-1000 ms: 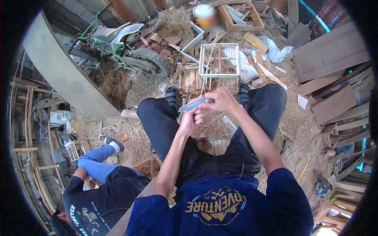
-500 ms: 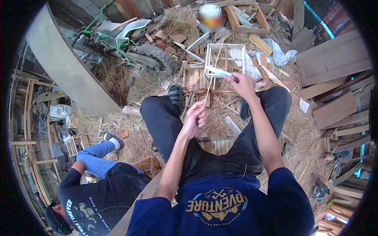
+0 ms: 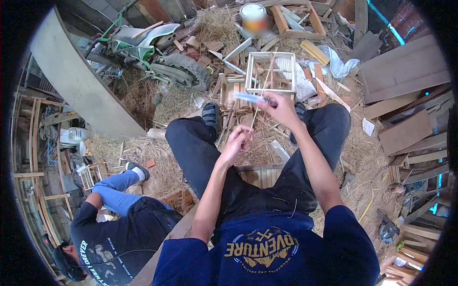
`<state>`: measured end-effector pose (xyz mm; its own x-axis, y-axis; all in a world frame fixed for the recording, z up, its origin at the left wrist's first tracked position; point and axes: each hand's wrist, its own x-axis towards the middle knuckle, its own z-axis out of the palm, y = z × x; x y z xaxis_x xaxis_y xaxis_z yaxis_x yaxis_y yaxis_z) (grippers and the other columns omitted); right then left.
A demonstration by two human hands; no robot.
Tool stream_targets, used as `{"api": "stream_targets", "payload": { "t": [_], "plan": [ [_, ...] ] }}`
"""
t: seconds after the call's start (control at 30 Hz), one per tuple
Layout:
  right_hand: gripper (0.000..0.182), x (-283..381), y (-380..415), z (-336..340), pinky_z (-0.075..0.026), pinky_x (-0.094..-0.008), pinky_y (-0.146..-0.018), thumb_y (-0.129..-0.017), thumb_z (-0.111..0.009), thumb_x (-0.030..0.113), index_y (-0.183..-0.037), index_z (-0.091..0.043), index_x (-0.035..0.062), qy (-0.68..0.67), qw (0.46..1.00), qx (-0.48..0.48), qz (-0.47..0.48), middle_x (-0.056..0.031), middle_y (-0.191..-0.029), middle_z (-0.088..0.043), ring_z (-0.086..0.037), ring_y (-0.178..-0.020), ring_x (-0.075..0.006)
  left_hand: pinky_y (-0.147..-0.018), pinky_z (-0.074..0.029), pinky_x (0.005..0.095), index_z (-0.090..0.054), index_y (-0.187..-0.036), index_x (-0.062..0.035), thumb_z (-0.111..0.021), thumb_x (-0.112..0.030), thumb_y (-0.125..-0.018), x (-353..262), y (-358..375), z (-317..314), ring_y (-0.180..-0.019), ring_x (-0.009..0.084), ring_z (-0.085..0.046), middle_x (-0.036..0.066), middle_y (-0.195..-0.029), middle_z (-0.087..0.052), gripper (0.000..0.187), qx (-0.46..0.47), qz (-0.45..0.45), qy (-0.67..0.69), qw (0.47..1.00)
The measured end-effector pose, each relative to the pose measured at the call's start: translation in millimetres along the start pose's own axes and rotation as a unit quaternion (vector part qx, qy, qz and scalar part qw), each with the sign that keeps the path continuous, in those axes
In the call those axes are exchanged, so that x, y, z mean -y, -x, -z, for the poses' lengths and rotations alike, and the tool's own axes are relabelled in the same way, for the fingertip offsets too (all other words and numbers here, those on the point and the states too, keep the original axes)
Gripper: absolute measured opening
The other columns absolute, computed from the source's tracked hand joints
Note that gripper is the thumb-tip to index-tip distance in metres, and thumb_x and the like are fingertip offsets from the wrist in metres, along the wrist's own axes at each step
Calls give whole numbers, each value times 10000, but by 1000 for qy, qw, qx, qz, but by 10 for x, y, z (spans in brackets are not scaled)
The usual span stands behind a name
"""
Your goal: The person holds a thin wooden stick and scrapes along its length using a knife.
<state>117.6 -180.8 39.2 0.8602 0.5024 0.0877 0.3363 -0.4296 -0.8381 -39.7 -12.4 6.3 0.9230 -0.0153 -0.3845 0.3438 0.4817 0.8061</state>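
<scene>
A thin wooden stick [image 3: 259, 101] slants up and away from my left hand [image 3: 238, 144], whose fingers are closed round its near end. My right hand [image 3: 280, 108] is wrapped round the handle of a knife [image 3: 248, 97]. The pale blade, smeared by motion, points left and lies across the stick, in front of it as seen from above; whether they touch I cannot tell. Beyond both hands a small pale wooden frame [image 3: 247, 71] rests on the ground, with the stick's far end passing over it in view.
A person [image 3: 129, 233] in a black shirt sits at the lower left. At the upper left lie a green motorbike frame and a wheel [image 3: 186, 71]. Scrap boards [image 3: 405, 133] lean at the right. A can [image 3: 253, 12] stands at the top, near a wooden frame [image 3: 300, 34].
My right hand and the knife have moved left and nearer to my left hand, down along the stick. The stick's far end has shifted slightly. My left hand keeps its hold.
</scene>
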Motion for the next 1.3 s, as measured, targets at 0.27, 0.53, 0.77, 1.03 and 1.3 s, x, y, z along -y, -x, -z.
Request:
{"api": "stream_targets", "payload": {
  "t": [0.27, 0.53, 0.77, 1.03, 1.3],
  "plan": [
    [432, -11, -70, -45, -383, -249, -540, -877, -765, 366, -1185, -713, 67, -69, 998, 2, 15, 32, -708, -641, -492, -593, -45, -568, -381, 241, -563, -1098, -42, -481, -117, -981, 75, -78, 63, -635, 84, -487, 30, -837, -594, 161, 8, -7, -40, 999],
    [436, 3, 37, -247, -519, -357, -633, -821, -772, 429, -1148, -730, 143, 35, 992, 82, 85, -126, -791, -721, -694, -669, -257, -579, -389, 259, -546, -1198, -47, -461, -186, -1050, -40, -107, -95, -677, 92, -506, 45, -899, -617, 220, -40, -51, 76, 995],
    [472, 85, 53, -239, -542, -411, -668, -813, -730, 540, -1078, -752, 149, 98, 982, 96, 127, -164, -762, -708, -702, -695, -327, -530, -262, 213, -596, -1118, -74, -502, -182, -1047, 77, -127, 22, -594, 34, -349, -46, -782, -513, 160, -33, -70, 61, 995],
    [514, 107, 39, -106, -516, -431, -623, -785, -704, 636, -1036, -770, 193, 148, 976, 82, 141, -154, -630, -646, -671, -658, -349, -528, -248, 225, -586, -1049, -90, -539, -192, -1036, 14, -128, 2, -613, 47, -329, -74, -742, -421, 113, -2, -46, 90, 995],
    [451, -120, -155, 293, -487, -367, -569, -835, -716, 571, -1043, -770, 176, 100, 992, -70, -37, -106, -664, -680, -653, -581, -252, -519, -262, 213, -509, -1437, -80, -523, -172, -1047, 23, 39, -25, -601, 39, -326, -62, -750, -422, 400, -5, -55, 90, 994]
  ]
}}
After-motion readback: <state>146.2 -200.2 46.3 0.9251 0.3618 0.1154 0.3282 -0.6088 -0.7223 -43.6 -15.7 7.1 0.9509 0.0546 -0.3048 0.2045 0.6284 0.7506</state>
